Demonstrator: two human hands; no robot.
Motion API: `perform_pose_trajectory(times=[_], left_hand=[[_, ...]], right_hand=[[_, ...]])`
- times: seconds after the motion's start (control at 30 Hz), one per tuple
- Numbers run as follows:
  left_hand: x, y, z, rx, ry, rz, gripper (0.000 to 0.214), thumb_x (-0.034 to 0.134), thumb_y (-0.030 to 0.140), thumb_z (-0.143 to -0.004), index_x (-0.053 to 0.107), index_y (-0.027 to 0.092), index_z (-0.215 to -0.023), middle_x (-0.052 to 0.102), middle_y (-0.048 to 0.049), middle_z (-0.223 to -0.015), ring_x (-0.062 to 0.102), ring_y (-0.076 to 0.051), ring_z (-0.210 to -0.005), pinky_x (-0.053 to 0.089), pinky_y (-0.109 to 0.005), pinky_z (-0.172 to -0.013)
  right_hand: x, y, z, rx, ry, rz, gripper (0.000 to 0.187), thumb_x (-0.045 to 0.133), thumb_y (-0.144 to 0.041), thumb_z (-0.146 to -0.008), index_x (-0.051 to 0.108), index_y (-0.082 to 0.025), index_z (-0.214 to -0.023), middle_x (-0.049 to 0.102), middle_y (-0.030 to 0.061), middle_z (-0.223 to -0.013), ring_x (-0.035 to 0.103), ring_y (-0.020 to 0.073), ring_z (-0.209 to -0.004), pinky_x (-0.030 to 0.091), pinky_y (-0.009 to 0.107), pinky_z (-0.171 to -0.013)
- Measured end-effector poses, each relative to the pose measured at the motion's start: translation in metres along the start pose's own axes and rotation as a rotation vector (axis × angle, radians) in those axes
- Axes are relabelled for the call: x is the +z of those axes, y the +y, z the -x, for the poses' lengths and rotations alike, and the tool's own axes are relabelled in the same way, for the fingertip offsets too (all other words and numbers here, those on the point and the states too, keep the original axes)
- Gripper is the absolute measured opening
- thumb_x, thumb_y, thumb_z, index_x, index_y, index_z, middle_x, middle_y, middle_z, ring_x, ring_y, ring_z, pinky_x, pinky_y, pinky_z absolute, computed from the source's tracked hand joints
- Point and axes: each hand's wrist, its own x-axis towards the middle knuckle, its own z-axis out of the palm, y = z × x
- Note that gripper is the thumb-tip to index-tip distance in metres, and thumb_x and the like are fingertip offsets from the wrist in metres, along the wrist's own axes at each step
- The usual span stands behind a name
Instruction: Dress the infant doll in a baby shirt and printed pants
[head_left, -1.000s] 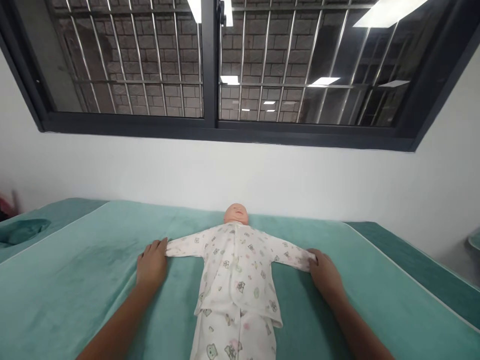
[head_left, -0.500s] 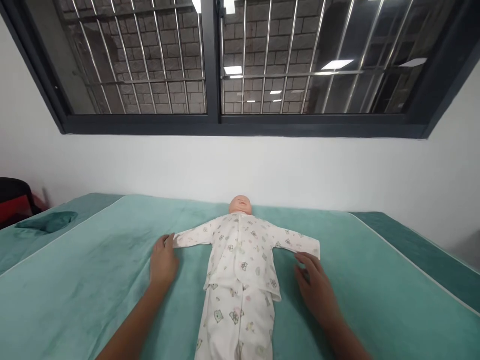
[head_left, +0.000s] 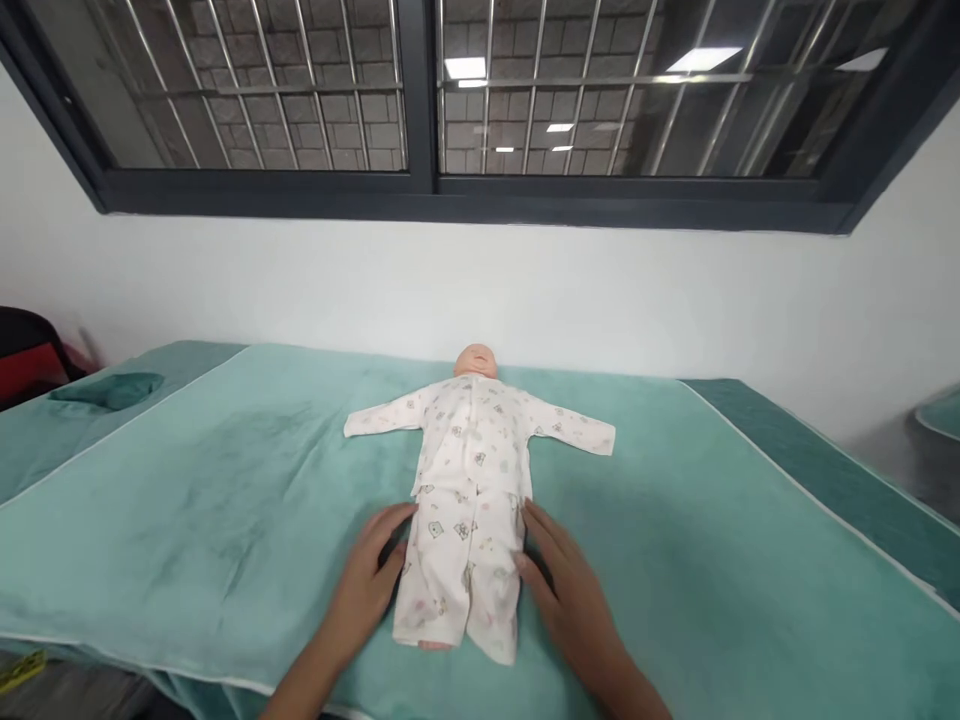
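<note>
A baby doll (head_left: 475, 360) lies on its back, head toward the wall and arms stretched out sideways. It wears a white printed long-sleeved top (head_left: 472, 430) and matching trousers (head_left: 457, 560). A bit of the doll's foot or leg shows at one trouser hem. My left hand (head_left: 371, 570) rests at the left side of the trousers, thumb and fingers apart, fingertips at the cloth's edge. On the opposite side, my right hand (head_left: 566, 580) is likewise spread, its fingertips touching the trouser waist and leg. Neither hand appears to grip the fabric.
A green cloth (head_left: 247, 500) covers the bed or table, with its front edge at lower left. A folded darker green cloth (head_left: 112, 390) lies far left, near a black and red object (head_left: 30, 360). Behind stand a white wall (head_left: 360, 290) and a barred window (head_left: 435, 195).
Both hands have left the sleeve ends and come down and inward to the sides of the trousers. My view has tilted downward, showing the trouser hems and the bed's front edge.
</note>
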Motion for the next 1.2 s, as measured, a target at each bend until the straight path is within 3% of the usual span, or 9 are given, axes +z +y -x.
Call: perform_pose_trajectory(times=[0.1,0.17,0.33,0.47,0.63,0.73,0.97,1.1,1.2], left_hand=[[0.005,-0.007,0.044,0.042,0.010,0.053,0.054,0.047,0.011,-0.074,0.064,0.028,-0.123,0.058,-0.0076,-0.132,0.053,-0.024,-0.126,0.041,-0.046,-0.111],[0.016,-0.007,0.069,0.070,0.045,0.060,0.054,0.050,0.012,-0.076,0.063,0.031,-0.124,0.057,-0.0079,-0.131,0.052,-0.025,-0.126,0.043,-0.045,-0.110],[0.037,0.018,0.089,0.105,0.124,-0.080,0.034,0.063,0.031,-0.084,0.067,0.031,-0.118,0.059,-0.0089,-0.114,0.060,-0.023,-0.109,0.054,-0.038,-0.093],[0.038,0.037,0.082,0.135,0.141,-0.085,0.020,0.060,0.029,-0.088,0.070,0.028,-0.106,0.057,-0.0073,-0.100,0.063,-0.020,-0.096,0.056,-0.031,-0.082],[0.042,0.044,0.082,0.155,0.174,-0.034,0.015,0.059,0.026,-0.089,0.070,0.025,-0.099,0.055,-0.0061,-0.096,0.063,-0.016,-0.084,0.056,-0.027,-0.075],[0.046,0.043,0.086,0.154,0.193,-0.015,0.014,0.058,0.025,-0.089,0.069,0.023,-0.096,0.056,-0.0063,-0.093,0.062,-0.017,-0.083,0.056,-0.026,-0.072],[0.037,0.041,0.093,0.072,0.137,0.074,0.016,0.055,0.029,-0.091,0.069,0.024,-0.096,0.062,-0.0073,-0.093,0.062,-0.017,-0.076,0.051,-0.025,-0.061],[0.017,0.040,0.097,0.074,0.154,0.150,0.014,0.059,0.031,-0.088,0.069,0.022,-0.085,0.062,-0.0049,-0.084,0.058,-0.015,-0.068,0.048,-0.025,-0.061],[-0.001,0.034,0.088,0.004,0.233,0.207,0.020,0.058,0.037,-0.088,0.068,0.021,-0.083,0.059,-0.0020,-0.071,0.056,-0.015,-0.064,0.047,-0.025,-0.061]], right_hand=[[0.012,-0.008,0.047,-0.045,0.082,-0.097,0.045,0.057,-0.038,-0.091,0.049,-0.026,-0.133,0.060,0.0102,-0.132,0.061,0.0242,-0.117,0.056,0.037,-0.091],[0.022,-0.018,0.066,-0.045,0.107,-0.095,0.042,0.063,-0.039,-0.087,0.052,-0.027,-0.125,0.066,0.0096,-0.118,0.067,0.0253,-0.103,0.059,0.037,-0.081],[0.032,-0.050,0.062,0.117,0.147,-0.062,0.019,0.056,-0.030,-0.090,0.055,-0.025,-0.109,0.067,0.0070,-0.096,0.065,0.0240,-0.085,0.055,0.038,-0.072],[0.009,-0.066,0.051,0.113,0.068,-0.196,0.012,0.049,-0.022,-0.092,0.054,-0.024,-0.102,0.063,0.0041,-0.086,0.063,0.0184,-0.077,0.054,0.029,-0.068],[-0.038,-0.072,0.056,0.066,0.088,-0.229,0.011,0.048,-0.019,-0.092,0.056,-0.025,-0.097,0.060,0.0033,-0.085,0.062,0.0166,-0.072,0.050,0.024,-0.062],[-0.045,-0.072,0.062,0.057,0.079,-0.214,0.014,0.047,-0.018,-0.092,0.056,-0.026,-0.099,0.061,0.0032,-0.087,0.062,0.0158,-0.074,0.050,0.023,-0.063],[-0.014,-0.059,0.084,0.072,-0.269,-0.055,0.013,0.047,-0.012,-0.087,0.053,-0.023,-0.086,0.059,0.0004,-0.079,0.058,0.0131,-0.066,0.047,0.022,-0.063],[-0.046,-0.052,0.073,0.083,-0.529,-0.069,0.008,0.052,-0.019,-0.089,0.056,-0.023,-0.082,0.063,-0.0004,-0.081,0.062,0.0141,-0.072,0.045,0.023,-0.066],[-0.080,-0.046,0.046,0.087,-0.617,-0.156,0.025,0.053,-0.035,-0.092,0.057,-0.022,-0.072,0.062,-0.0001,-0.075,0.060,0.0152,-0.071,0.044,0.025,-0.066]])
